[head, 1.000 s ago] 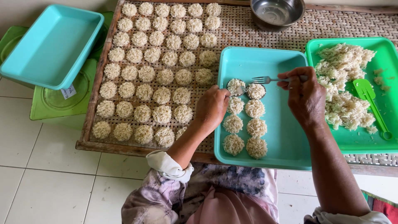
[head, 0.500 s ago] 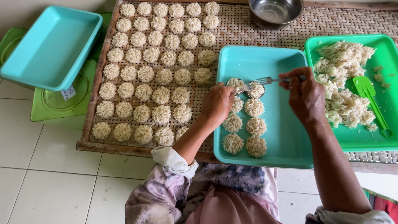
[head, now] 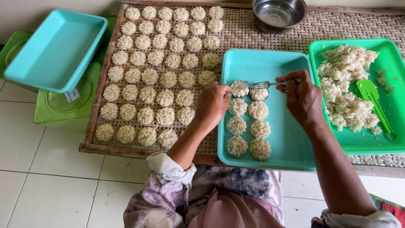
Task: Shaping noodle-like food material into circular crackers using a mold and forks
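From where I stood, the far left held an empty turquoise tray resting on a stack of green lids over the tiled floor. Next to it the woven drying mat carried rows of finished rice discs, evenly spaced and barely apart from one another.

The person's left hand was curled over the near edge of the working turquoise tray, fingertips closed on a small round mould with a rice cake in it, at the top of the left column of two short columns of cakes. The right hand gripped a fork by its handle, held level, tines touching that cake's top.

To my eye the step wanted light, even pressure: the fork flat, working from the rim inward, so the rice packed into a disc as thick as its neighbours without tearing. The left hand needed to keep the mould steady and clear of the cake just beside it.

Further right lay the green tray with loose cooked rice and a green spatula; a steel bowl stood behind on the mat.
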